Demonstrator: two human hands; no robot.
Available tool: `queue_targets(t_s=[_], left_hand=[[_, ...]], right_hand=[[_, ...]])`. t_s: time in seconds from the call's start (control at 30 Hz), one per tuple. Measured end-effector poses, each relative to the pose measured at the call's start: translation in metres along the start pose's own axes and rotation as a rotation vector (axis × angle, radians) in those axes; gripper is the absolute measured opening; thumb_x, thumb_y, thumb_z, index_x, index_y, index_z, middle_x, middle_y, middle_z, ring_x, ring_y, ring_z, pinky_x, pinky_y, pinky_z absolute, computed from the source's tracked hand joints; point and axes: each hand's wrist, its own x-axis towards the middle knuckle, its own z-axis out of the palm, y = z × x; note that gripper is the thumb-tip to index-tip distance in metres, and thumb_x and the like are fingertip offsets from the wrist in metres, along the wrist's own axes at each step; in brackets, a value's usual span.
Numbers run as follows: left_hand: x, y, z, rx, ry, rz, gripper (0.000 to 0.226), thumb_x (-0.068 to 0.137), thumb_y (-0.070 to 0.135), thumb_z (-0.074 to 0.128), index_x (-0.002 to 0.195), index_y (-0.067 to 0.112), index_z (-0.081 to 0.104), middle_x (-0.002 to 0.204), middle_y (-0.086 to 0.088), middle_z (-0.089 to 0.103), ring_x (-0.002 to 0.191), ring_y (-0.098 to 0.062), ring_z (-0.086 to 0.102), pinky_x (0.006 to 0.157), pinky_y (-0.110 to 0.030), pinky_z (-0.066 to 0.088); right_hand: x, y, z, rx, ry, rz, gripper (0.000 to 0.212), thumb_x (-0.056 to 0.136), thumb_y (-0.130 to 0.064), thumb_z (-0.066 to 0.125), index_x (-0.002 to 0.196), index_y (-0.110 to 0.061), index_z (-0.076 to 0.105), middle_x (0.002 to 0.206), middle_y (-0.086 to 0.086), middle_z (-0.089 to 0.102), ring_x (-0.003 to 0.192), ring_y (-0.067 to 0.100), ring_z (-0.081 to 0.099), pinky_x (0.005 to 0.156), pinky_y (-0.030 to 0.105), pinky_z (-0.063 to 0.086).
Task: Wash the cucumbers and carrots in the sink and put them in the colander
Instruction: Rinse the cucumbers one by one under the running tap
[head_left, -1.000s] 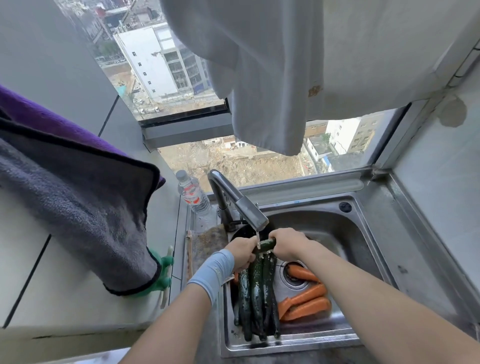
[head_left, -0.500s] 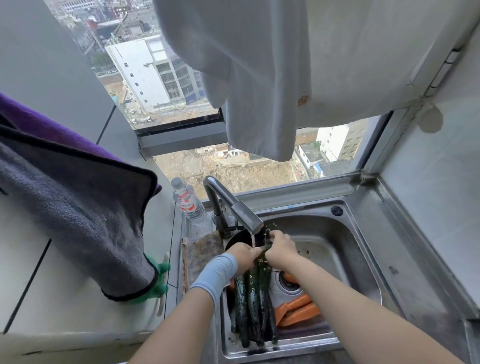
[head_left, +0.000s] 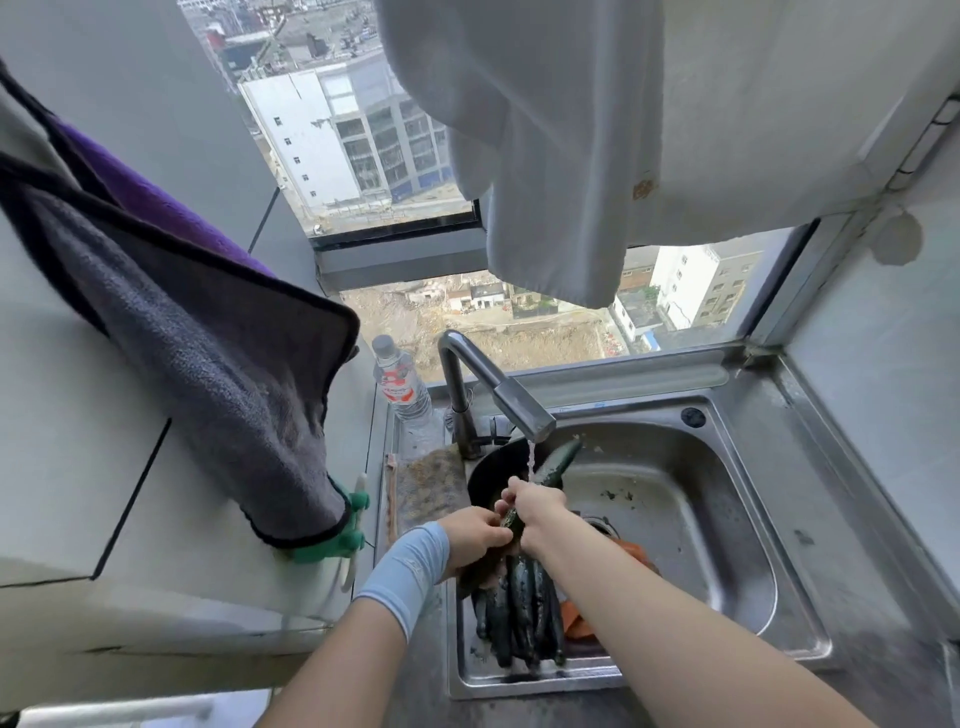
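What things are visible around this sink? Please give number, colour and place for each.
held cucumber: one, dark green, under the running tap
other cucumbers: several, dark green, heaped at the sink's front left
carrots: at least two, orange, right of the heap, partly hidden
sink: one, steel, below the window
tap: one, steel, behind the sink
dark bowl: one, black, sink's back left
bottle: one, clear, red label, left of the tap
scouring pad: one, brown, sink's left rim
towel: one, grey, hanging at left
white cloth: one, hanging above the window
left hand: one, grips the held cucumber's near end
right hand: one, grips its middle
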Motion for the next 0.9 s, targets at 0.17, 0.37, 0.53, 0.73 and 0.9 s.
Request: queue_targets(t_s=[0.17, 0.37, 0.53, 0.73, 0.9], left_hand=[[-0.005, 0.013, 0.019, 0.191, 0.133, -0.039, 0.040, 0.098, 0.051, 0.037, 0.084, 0.016, 0.048, 0.058, 0.002, 0.045, 0.037, -0.011, 0.035, 0.038, -0.016, 0.027], [-0.008, 0.009, 0.009, 0.091, 0.185, -0.048, 0.055, 0.094, 0.065, 0.036, 0.091, 0.014, 0.056, 0.058, 0.000, 0.046, 0.042, -0.014, 0.035, 0.040, -0.019, 0.026], [-0.015, -0.014, -0.018, 0.012, 0.007, -0.078, 0.044, 0.098, 0.057, 0.036, 0.087, 0.016, 0.049, 0.058, 0.003, 0.046, 0.042, -0.012, 0.035, 0.043, -0.021, 0.034], [-0.013, -0.011, -0.009, 0.193, 0.101, 0.107, 0.019, 0.100, 0.028, 0.049, 0.102, 0.009, 0.049, 0.078, -0.008, 0.061, 0.050, -0.017, 0.057, 0.051, -0.032, 0.054], [0.002, -0.014, 0.005, 0.320, 0.231, 0.165, 0.037, 0.097, 0.049, 0.046, 0.097, 0.012, 0.050, 0.069, -0.001, 0.052, 0.044, -0.014, 0.044, 0.042, -0.027, 0.038]], right_hand=[[-0.003, -0.010, -0.001, -0.035, 0.133, -0.045, 0.047, 0.096, -0.044, 0.059, 0.078, -0.001, 0.056, 0.058, 0.008, 0.057, 0.053, 0.024, 0.055, 0.074, 0.039, 0.058], [-0.005, -0.034, 0.011, 0.159, -0.003, -0.001, 0.042, 0.105, -0.040, 0.041, 0.092, -0.001, 0.050, 0.079, 0.011, 0.054, 0.062, 0.024, 0.057, 0.059, 0.037, 0.054], [-0.001, -0.033, 0.020, 0.168, -0.023, 0.007, 0.018, 0.101, -0.009, 0.044, 0.084, -0.005, 0.049, 0.072, 0.008, 0.049, 0.057, 0.021, 0.047, 0.050, 0.032, 0.040], [-0.004, -0.016, 0.027, 0.194, 0.104, -0.050, 0.064, 0.094, -0.060, 0.052, 0.066, -0.003, 0.049, 0.045, 0.008, 0.042, 0.036, 0.020, 0.038, 0.044, 0.026, 0.039], [0.003, -0.021, 0.014, 0.265, 0.081, 0.017, 0.070, 0.092, -0.071, 0.039, 0.073, -0.004, 0.046, 0.060, 0.011, 0.051, 0.044, 0.021, 0.047, 0.049, 0.028, 0.042]])
